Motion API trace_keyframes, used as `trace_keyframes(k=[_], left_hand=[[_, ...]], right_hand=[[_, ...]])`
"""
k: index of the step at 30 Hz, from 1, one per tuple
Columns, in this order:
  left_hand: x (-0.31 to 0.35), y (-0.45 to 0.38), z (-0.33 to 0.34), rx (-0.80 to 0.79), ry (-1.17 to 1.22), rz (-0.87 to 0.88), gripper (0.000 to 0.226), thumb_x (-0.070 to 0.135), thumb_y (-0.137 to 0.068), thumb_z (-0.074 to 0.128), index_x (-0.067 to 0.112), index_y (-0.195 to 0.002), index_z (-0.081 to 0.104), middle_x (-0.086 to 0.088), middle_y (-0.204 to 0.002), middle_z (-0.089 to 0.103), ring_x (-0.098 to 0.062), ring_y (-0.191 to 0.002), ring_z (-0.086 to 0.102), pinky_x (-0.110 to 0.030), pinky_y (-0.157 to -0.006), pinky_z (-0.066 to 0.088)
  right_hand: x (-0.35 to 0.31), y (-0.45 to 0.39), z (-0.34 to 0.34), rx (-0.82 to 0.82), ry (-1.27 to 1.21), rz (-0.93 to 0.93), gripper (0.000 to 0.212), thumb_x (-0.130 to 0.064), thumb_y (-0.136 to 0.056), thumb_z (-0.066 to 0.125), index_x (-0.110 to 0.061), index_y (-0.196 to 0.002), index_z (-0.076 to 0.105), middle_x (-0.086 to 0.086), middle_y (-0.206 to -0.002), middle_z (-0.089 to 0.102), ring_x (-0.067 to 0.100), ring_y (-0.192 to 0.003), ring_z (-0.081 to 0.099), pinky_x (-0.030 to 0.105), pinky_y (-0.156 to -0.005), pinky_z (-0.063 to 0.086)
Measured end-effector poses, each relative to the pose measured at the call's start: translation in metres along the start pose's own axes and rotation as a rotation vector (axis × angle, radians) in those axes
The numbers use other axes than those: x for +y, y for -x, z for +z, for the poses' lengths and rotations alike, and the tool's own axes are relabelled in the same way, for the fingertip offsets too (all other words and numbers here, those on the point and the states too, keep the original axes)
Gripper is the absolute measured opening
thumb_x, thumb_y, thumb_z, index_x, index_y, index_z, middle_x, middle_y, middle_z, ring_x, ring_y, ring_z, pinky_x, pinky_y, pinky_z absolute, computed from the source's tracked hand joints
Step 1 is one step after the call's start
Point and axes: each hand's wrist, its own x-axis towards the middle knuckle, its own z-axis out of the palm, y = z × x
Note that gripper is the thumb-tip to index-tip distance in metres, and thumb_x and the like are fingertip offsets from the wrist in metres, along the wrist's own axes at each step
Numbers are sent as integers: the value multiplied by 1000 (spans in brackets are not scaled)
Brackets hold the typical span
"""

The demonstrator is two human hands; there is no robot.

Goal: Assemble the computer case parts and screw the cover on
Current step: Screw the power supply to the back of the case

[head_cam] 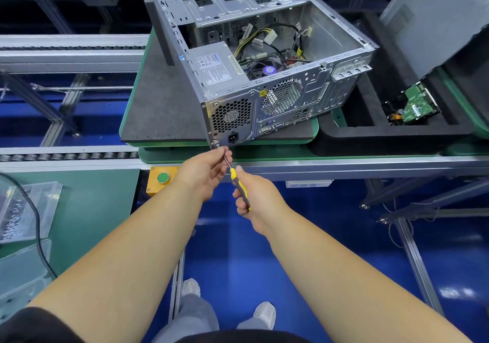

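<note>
Head view: right hand [258, 197] grips a screwdriver [239, 184]; left hand [205, 169] pinches its shaft at the computer case [264, 78] corner screw [218, 145]. A tilted tip could slip off.

Glossy blue floor [238, 250] beneath aluminium-framed roller conveyor [68, 156], green benchtop [87, 210].

Bare forearms, black short sleeves [31, 321], grey trousers [195, 313], white shoes [264, 313]
</note>
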Motion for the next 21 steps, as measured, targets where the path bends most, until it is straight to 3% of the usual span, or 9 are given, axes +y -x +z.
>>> trace_keyframes(k=[3, 6, 11, 15, 17, 21], left_hand=[[1, -2, 1, 15, -9, -15, 8, 15, -94, 63, 11, -93, 70, 2, -77, 73, -4, -63, 67, -13, -55, 52], [1, -3, 1, 40, -26, -27, 8, 19, -90, 69, 12, -89, 70, 4, -72, 72, -2, -57, 64, -13, -54, 51], [-1, -1, -3, -11, -16, -27, 15, 22, -95, 61, 12, -95, 71, 2, -82, 76, -7, -73, 72, -19, -62, 53], [0, -1, -3, -11, -13, -16, 14, 18, -96, 59, 10, -96, 71, 2, -78, 75, -7, -71, 70, -16, -59, 53], [1, -2, -1, -11, -14, -15, 13, 17, -96, 60, 10, -95, 70, 3, -76, 73, -6, -69, 68, -15, -57, 53], [0, -2, 0, 3, -3, -34, 12, 20, -95, 62, 11, -94, 70, 3, -77, 73, -6, -70, 67, -15, -56, 52]], right_hand=[[-1, 0, -1, 16, 68, -40, 23, -33, -95, 64, -14, -83, 60, 2, -72, 53, 11, -49, 40, 24, -50, 36], [-4, 0, 0, 63, 147, -8, 34, -39, -101, 52, -15, -82, 66, -2, -67, 63, 11, -51, 46, 24, -49, 38], [-4, -2, 1, 49, 80, 28, 50, -38, -106, 40, -12, -79, 72, -3, -54, 61, 10, -48, 45, 20, -45, 38], [-2, -2, 0, 12, 8, 28, 33, -42, -98, 57, -12, -89, 68, 2, -66, 58, 10, -49, 46, 22, -49, 41], [1, -2, -1, -9, 24, -18, 20, -32, -92, 67, -14, -85, 63, 1, -68, 54, 8, -47, 46, 22, -49, 40], [0, -5, -1, 56, 136, -36, 22, -34, -95, 63, -14, -86, 64, 0, -70, 61, 9, -47, 49, 23, -48, 41]])
